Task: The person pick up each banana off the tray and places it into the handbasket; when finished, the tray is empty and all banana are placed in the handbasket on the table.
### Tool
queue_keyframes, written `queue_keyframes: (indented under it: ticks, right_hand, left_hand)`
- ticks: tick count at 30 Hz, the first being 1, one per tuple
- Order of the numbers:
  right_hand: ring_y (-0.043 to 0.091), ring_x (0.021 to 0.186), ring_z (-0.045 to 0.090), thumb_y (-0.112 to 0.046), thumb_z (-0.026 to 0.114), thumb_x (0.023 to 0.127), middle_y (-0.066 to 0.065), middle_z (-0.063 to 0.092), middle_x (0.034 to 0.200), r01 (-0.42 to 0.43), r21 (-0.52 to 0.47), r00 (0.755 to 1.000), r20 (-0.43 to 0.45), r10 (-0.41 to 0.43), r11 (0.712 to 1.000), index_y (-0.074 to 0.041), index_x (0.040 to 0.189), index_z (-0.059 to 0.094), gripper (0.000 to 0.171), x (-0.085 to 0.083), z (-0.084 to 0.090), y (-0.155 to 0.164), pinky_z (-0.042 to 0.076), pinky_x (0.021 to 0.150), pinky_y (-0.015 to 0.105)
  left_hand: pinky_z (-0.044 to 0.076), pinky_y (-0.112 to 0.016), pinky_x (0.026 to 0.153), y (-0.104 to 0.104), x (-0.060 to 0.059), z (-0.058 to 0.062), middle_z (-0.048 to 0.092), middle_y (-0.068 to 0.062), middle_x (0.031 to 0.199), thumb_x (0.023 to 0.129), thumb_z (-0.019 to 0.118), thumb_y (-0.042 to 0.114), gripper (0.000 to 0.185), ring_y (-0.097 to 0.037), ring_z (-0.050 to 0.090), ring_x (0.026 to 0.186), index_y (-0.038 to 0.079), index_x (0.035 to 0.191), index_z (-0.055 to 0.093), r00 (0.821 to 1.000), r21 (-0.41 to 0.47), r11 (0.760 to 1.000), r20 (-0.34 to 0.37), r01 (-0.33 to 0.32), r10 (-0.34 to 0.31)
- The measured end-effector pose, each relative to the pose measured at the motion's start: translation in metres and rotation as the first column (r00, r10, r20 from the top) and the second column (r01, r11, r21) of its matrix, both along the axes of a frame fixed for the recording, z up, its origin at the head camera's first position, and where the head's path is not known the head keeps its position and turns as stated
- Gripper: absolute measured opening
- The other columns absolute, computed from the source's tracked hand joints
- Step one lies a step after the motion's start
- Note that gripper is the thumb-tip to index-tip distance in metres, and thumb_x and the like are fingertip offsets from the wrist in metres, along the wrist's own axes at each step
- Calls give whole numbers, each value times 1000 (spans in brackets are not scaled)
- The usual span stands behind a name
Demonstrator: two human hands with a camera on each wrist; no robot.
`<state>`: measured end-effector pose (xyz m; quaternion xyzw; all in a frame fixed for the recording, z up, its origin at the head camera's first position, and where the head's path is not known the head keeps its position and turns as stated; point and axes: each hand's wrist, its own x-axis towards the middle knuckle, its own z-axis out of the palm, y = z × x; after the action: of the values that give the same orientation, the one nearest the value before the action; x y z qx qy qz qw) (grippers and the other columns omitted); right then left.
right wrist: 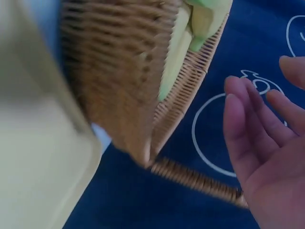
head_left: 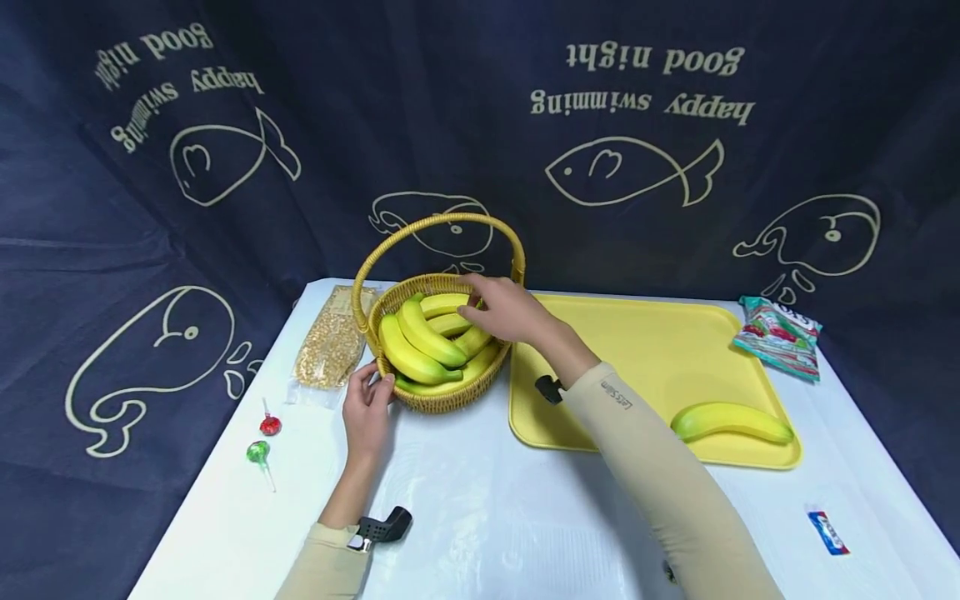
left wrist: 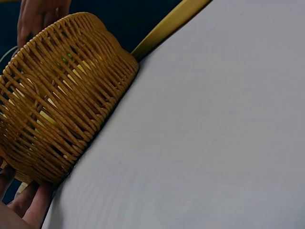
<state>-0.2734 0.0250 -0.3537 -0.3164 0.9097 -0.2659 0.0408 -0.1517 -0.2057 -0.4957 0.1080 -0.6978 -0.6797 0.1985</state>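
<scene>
A round wicker basket (head_left: pixel 442 402) with a tall arched handle stands at the back of the table, and several bananas (head_left: pixel 420 333) with greenish ends lie heaped in it. At its near left side, my left hand (head_left: pixel 368 407) holds the basket, thumb and fingers against the weave. In the left wrist view those fingertips (left wrist: pixel 38 202) meet the basket's lower wall. Over the basket's right rim reaches my right hand (head_left: pixel 506 308). Its relaxed fingers and thumb stand apart in the right wrist view, with nothing between them.
Right of the basket lies a yellow tray (head_left: pixel 645 350) with one banana (head_left: pixel 731 422) at its near right. A bag of grains (head_left: pixel 330 346) lies left. Red (head_left: pixel 271 426) and green (head_left: pixel 258 452) lollipops, a snack bag (head_left: pixel 782 333) and a small blue packet (head_left: pixel 828 532) lie near the edges.
</scene>
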Motion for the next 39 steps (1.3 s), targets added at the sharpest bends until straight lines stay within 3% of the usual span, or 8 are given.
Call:
queue_keyframes:
  ticks: [5,9,14,19,23,33,39]
  right_hand:
    - [9,85,58,-35,57,96,-6,63,101,9,-33,999,-44,-10,999,-18,132,57,40,17,-7,36,49,71,30]
    - [14,87,61,-33,58,96,-6,64,100,11,2,997,-78,-11,1000,-16,126,63,35,34,-19,66,49,70,32]
    - [12,84,61,-32,60,95,-8,64,98,63,23,995,-82,-61,998,-16,119,66,30,56,-37,106,49,67,31]
    - [7,82,59,-34,60,94,-10,64,97,109,24,991,-81,-107,994,-19,118,66,29,70,-44,140,49,66,31]
    - [8,81,60,-34,61,94,-10,65,96,153,54,984,-103,-147,987,-18,119,66,30,80,-46,166,48,67,32]
    - [14,82,60,-35,63,94,-3,65,95,263,138,965,-37,-261,955,-10,124,63,39,107,-58,233,48,66,34]
    - [21,78,59,-26,66,92,5,65,93,363,240,931,-61,-359,900,-7,117,67,32,122,-64,277,50,63,44]
  left_hand:
    - [52,-38,82,2,3,8,58,-9,128,96,58,17,36,-10,61,101,1,128,51,1000,-1,1000,11,16,-16]
    - [52,-37,82,-1,3,10,55,-10,132,97,57,16,38,-9,60,102,0,130,50,1000,-1,1000,18,21,-21]
    - [53,-31,80,-4,4,0,54,-7,133,96,59,20,37,-12,60,104,3,129,51,1000,1,1000,14,-5,5]
    - [54,-30,78,-4,5,0,55,-9,132,96,58,18,35,-14,60,104,2,127,52,1000,18,1000,-10,-21,21]
    - [53,-32,81,-2,4,1,53,-10,134,97,58,20,38,-13,60,105,1,129,50,1000,28,1000,-6,5,-5]
    - [54,-33,79,2,4,1,56,-13,130,96,59,14,34,-16,61,102,-2,126,52,999,52,999,-48,-3,5]
    - [54,-34,78,2,2,-1,56,-9,129,96,59,14,33,-19,61,104,-2,125,52,998,35,999,-69,8,-5]
